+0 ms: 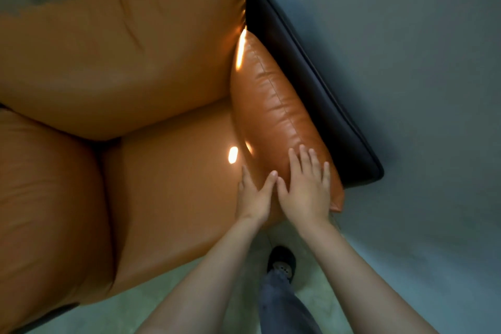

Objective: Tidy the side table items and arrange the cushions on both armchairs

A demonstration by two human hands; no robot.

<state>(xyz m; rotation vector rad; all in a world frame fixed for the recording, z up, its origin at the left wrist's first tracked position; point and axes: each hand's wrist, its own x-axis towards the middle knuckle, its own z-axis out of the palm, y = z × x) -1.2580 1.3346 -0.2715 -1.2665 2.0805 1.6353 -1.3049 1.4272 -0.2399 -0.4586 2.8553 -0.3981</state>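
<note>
I look straight down on an orange leather armchair. Its right side cushion (273, 100) runs along the dark armrest frame (320, 95). My right hand (306, 187) lies flat on the near end of that cushion, fingers spread. My left hand (253, 195) rests beside it, fingers apart, touching the cushion's inner edge where it meets the seat cushion (176, 187). Neither hand grips anything. The back cushion (116, 57) fills the upper left, and the left side cushion (48, 198) bulges at the left.
A grey-blue wall (420, 89) stands close to the chair's right side. Pale floor (168, 312) shows in front of the seat. My leg and dark shoe (282, 260) stand on the floor just below my hands.
</note>
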